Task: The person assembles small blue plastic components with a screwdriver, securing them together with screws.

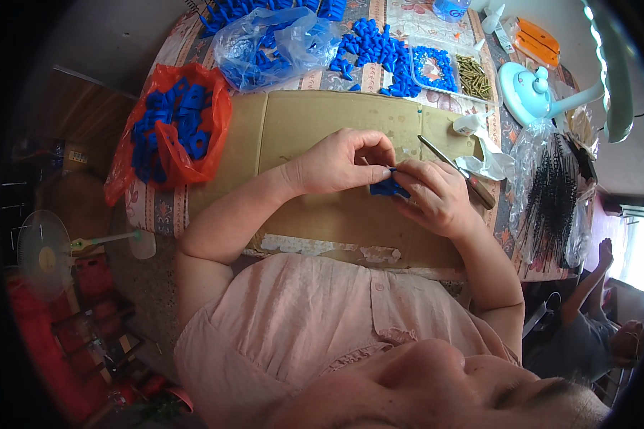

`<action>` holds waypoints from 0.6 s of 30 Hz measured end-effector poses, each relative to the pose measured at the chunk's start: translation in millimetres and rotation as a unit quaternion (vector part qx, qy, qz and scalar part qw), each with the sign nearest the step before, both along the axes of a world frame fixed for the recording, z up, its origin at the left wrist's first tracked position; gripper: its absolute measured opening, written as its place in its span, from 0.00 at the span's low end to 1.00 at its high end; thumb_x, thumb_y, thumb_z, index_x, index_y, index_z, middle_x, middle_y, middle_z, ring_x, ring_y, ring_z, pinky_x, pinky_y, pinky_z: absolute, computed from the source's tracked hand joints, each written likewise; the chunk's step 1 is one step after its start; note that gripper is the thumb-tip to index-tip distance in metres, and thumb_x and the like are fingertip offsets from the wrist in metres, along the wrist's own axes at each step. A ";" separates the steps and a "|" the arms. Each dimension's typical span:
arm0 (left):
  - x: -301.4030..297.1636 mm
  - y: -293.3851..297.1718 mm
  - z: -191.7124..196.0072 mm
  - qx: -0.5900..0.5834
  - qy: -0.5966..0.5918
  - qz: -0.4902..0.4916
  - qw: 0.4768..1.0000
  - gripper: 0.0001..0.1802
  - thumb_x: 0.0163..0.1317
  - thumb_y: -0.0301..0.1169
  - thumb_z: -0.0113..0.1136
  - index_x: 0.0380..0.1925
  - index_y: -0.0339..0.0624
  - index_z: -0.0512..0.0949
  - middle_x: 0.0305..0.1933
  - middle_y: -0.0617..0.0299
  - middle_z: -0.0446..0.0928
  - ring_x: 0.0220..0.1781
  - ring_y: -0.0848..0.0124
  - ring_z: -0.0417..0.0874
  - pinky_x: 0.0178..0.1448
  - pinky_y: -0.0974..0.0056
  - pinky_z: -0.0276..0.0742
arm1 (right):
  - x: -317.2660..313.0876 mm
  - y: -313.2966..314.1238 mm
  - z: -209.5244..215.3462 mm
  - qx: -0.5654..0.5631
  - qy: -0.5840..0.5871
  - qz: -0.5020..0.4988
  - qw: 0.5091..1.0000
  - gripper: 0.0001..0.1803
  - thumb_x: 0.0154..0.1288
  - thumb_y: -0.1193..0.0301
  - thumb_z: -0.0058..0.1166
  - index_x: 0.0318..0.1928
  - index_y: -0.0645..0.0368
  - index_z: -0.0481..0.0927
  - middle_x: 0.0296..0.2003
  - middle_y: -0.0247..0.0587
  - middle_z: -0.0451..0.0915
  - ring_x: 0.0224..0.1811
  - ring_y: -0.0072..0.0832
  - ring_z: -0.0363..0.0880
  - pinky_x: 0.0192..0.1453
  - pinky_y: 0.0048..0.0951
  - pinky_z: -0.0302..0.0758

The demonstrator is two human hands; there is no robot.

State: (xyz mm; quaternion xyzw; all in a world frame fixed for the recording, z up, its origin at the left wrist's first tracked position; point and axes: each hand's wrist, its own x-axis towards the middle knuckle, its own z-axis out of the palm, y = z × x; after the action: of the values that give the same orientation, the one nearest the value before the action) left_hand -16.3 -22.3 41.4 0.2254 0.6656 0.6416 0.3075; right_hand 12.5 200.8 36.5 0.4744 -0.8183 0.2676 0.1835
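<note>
Over the cardboard sheet [300, 222], my left hand [336, 161] and my right hand [436, 194] meet at a small blue plastic part [386, 187]. The left thumb and curled fingers close at the part's upper edge. My right fingers pinch its right side and cover some of it. Whether a smaller piece sits between the fingertips is hidden. Just beyond my right hand lies a slim tool with a dark shaft and brown handle [481, 191].
An orange-red bag of blue parts [218, 132] stands left. Behind are a clear bag [225, 53], loose blue pieces [368, 43] and a tray with brass-coloured screws [472, 77]. A light-blue lamp [526, 96] and bagged black strips [551, 200] are right; another person [587, 329] is beyond.
</note>
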 end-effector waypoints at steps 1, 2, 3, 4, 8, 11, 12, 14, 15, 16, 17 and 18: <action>-0.6 -0.4 0.3 0.006 -0.001 -0.001 1.000 0.08 0.61 0.23 0.58 0.40 0.38 0.74 0.38 0.66 0.76 0.42 0.80 0.76 0.49 0.71 0.74 | -0.2 0.0 0.7 -0.006 0.003 -0.002 1.000 0.20 0.41 0.70 0.65 0.38 0.61 0.78 0.42 0.40 0.75 0.36 0.32 0.79 0.34 0.30 0.73; -1.2 -0.7 -0.4 0.006 0.000 0.000 1.000 0.08 0.61 0.23 0.58 0.40 0.38 0.74 0.38 0.66 0.76 0.42 0.80 0.76 0.49 0.71 0.74 | -0.5 -0.1 1.2 -0.012 0.006 -0.003 1.000 0.20 0.41 0.70 0.66 0.38 0.61 0.78 0.42 0.40 0.75 0.36 0.32 0.79 0.34 0.31 0.73; -1.7 -1.1 -1.9 0.017 0.001 0.003 1.000 0.08 0.61 0.23 0.58 0.40 0.38 0.74 0.38 0.66 0.76 0.42 0.80 0.76 0.48 0.71 0.74 | -0.6 -0.1 1.3 -0.012 0.006 -0.002 1.000 0.20 0.41 0.70 0.66 0.38 0.61 0.78 0.42 0.40 0.75 0.36 0.32 0.79 0.34 0.31 0.73; -2.0 -1.3 -2.6 0.029 0.003 0.006 1.000 0.08 0.61 0.23 0.58 0.40 0.38 0.73 0.38 0.66 0.76 0.42 0.80 0.76 0.48 0.71 0.74 | -0.7 -0.1 1.3 -0.014 0.007 -0.003 1.000 0.20 0.41 0.70 0.65 0.39 0.61 0.78 0.42 0.40 0.75 0.35 0.32 0.79 0.34 0.31 0.73; 0.5 1.0 -1.2 0.019 0.000 0.001 1.000 0.09 0.60 0.23 0.58 0.41 0.38 0.73 0.38 0.66 0.76 0.42 0.80 0.76 0.49 0.72 0.74 | 0.0 -0.3 -0.1 -0.016 0.005 -0.002 1.000 0.20 0.42 0.70 0.65 0.38 0.61 0.78 0.42 0.40 0.75 0.35 0.32 0.79 0.35 0.30 0.73; 1.4 0.8 -0.3 -0.007 0.003 0.002 1.000 0.09 0.61 0.23 0.57 0.41 0.37 0.73 0.39 0.66 0.76 0.43 0.80 0.76 0.49 0.71 0.74 | 0.6 -0.1 0.0 -0.003 0.004 -0.002 1.000 0.19 0.41 0.70 0.66 0.38 0.61 0.78 0.42 0.40 0.75 0.34 0.32 0.79 0.35 0.30 0.74; 0.7 0.2 -0.4 0.007 0.000 0.004 1.000 0.09 0.61 0.23 0.58 0.41 0.37 0.73 0.39 0.66 0.76 0.43 0.80 0.76 0.49 0.71 0.74 | 0.5 -0.2 0.4 -0.002 0.004 -0.002 1.000 0.19 0.41 0.70 0.66 0.38 0.61 0.78 0.42 0.40 0.75 0.34 0.32 0.79 0.35 0.30 0.74; -0.3 -0.3 -1.2 0.021 -0.002 0.007 1.000 0.08 0.61 0.23 0.58 0.41 0.38 0.73 0.39 0.66 0.76 0.43 0.80 0.76 0.49 0.71 0.74 | 0.3 -0.6 1.0 -0.013 0.004 -0.005 1.000 0.20 0.41 0.70 0.66 0.38 0.61 0.78 0.42 0.40 0.75 0.34 0.31 0.79 0.34 0.31 0.73; -0.6 -0.1 -2.2 0.017 -0.001 0.011 1.000 0.09 0.61 0.23 0.57 0.41 0.38 0.73 0.39 0.66 0.76 0.43 0.80 0.76 0.49 0.71 0.74 | 0.2 -0.9 1.0 -0.013 0.004 -0.005 1.000 0.20 0.41 0.70 0.66 0.38 0.61 0.78 0.42 0.40 0.75 0.34 0.31 0.79 0.34 0.31 0.73; -0.8 0.1 -2.7 0.014 0.001 0.014 1.000 0.09 0.60 0.22 0.57 0.41 0.38 0.73 0.39 0.66 0.76 0.43 0.80 0.76 0.49 0.71 0.74 | 0.0 -1.3 0.9 -0.014 0.006 -0.004 1.000 0.20 0.41 0.70 0.66 0.38 0.61 0.78 0.42 0.40 0.75 0.33 0.31 0.78 0.34 0.31 0.73; -0.2 0.7 -2.4 0.014 0.001 0.014 1.000 0.09 0.60 0.22 0.57 0.41 0.38 0.73 0.39 0.66 0.76 0.43 0.80 0.76 0.49 0.71 0.74 | -0.1 -1.5 0.6 -0.016 0.008 -0.003 1.000 0.20 0.41 0.70 0.66 0.38 0.61 0.78 0.42 0.40 0.75 0.33 0.31 0.78 0.34 0.31 0.73; 1.0 1.6 -1.7 0.007 -0.003 0.009 1.000 0.09 0.60 0.22 0.57 0.41 0.38 0.73 0.39 0.66 0.76 0.43 0.80 0.76 0.49 0.71 0.74 | -0.2 -1.4 0.1 -0.017 0.008 -0.003 1.000 0.20 0.41 0.70 0.66 0.38 0.61 0.78 0.42 0.40 0.75 0.33 0.31 0.78 0.34 0.31 0.73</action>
State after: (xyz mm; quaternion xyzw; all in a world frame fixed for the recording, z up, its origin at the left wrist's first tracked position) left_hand -15.3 -20.8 39.7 0.2197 0.6624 0.6496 0.3017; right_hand 12.2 199.4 36.7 0.4707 -0.8139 0.2766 0.1987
